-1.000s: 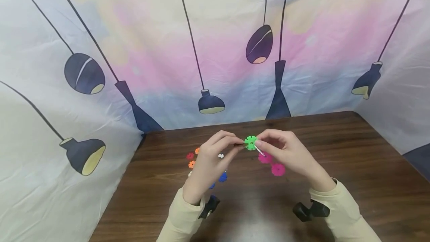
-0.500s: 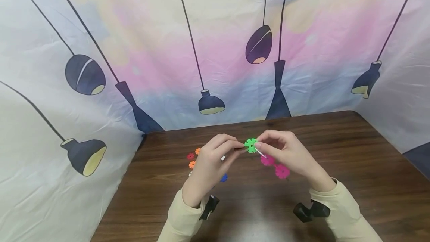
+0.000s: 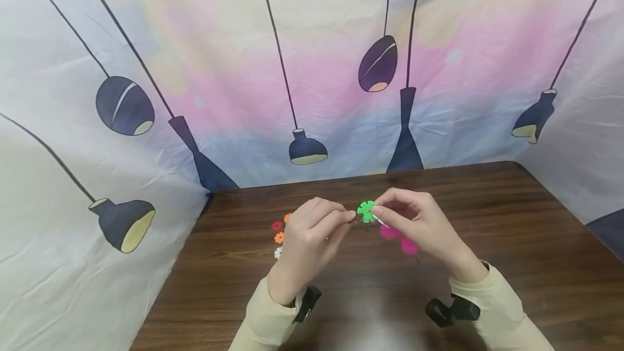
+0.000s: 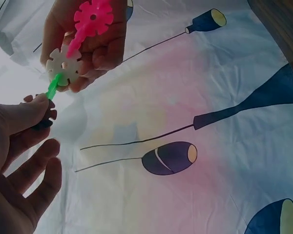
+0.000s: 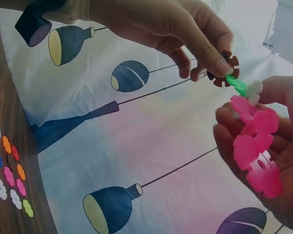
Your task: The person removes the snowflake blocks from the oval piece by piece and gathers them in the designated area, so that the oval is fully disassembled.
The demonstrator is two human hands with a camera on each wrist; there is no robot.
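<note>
In the head view my left hand (image 3: 312, 237) and right hand (image 3: 421, 226) meet above the table. Between thumb and fingers the left hand pinches a brown notched snowflake disc (image 5: 233, 63). A green snowflake disc (image 3: 366, 212) touches the brown one; how deeply their slots fit is hidden. My right hand pinches a white snowflake disc (image 4: 63, 64), which joins the green disc on one side. From its other side hangs a chain of pink snowflake discs (image 5: 256, 168), lying in front of the right palm in the right wrist view.
Loose snowflake discs lie on the wooden table (image 3: 234, 286), partly behind the left hand: red (image 3: 277, 225), orange (image 3: 279, 237), white (image 3: 278, 253) and several others. A printed cloth (image 3: 234, 69) hangs behind the table's back edge.
The left hand has turned slightly, its fingertips staying at the brown disc, and now covers the blue loose discs. The green disc has shifted slightly to the right.
</note>
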